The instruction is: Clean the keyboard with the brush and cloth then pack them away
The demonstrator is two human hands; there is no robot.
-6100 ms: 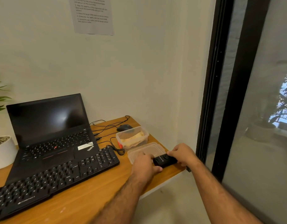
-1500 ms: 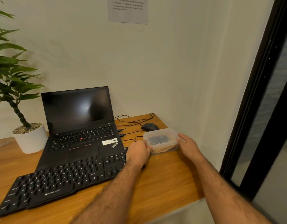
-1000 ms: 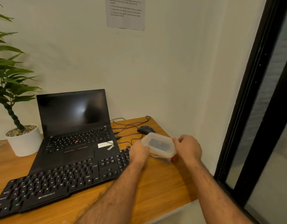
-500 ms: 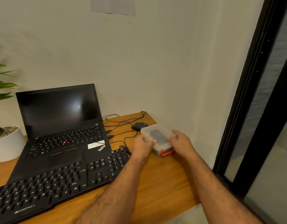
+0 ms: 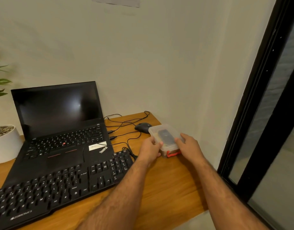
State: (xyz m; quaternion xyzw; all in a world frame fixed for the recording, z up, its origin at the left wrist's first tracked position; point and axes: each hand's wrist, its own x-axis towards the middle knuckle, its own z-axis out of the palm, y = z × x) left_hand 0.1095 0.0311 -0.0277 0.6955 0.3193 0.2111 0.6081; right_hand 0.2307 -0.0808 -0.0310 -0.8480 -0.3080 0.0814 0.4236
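Item, far left: potted plant (image 5: 3, 143) in a white pot at the desk's (image 5: 167, 183) left edge, partly cut off by the frame. Item: black laptop (image 5: 60, 130), lid open, screen dark, standing against the wall. Item: black keyboard (image 5: 60, 185), the task's object, lying in front of the laptop with its far edge overlapping the laptop's base; no tool rests on it. Item: black cables (image 5: 126, 128) trailing across the wood behind the keyboard toward a dark mouse (image 5: 143, 127). Item: left hand (image 5: 150, 151), fingers curled round the near-left corner of the box. Item: clear plastic box (image 5: 166, 138) with lid on, set on the desk just beside the mouse, near the wall; a dark brush (image 5: 166, 136) shows through the lid, a pale mass beneath it is probably the cloth, though this cannot be told for certain; a red latch (image 5: 173, 153) is visible at the near end. Item: right hand (image 5: 188, 145), fingers curled over the box's near-right edge, gripping it. Assessment: the packing-away step appears to be in hand, with the tools already boxed. Next move likely calls for pressing the lid fully down, snapping the red latch, and releasing both hands.
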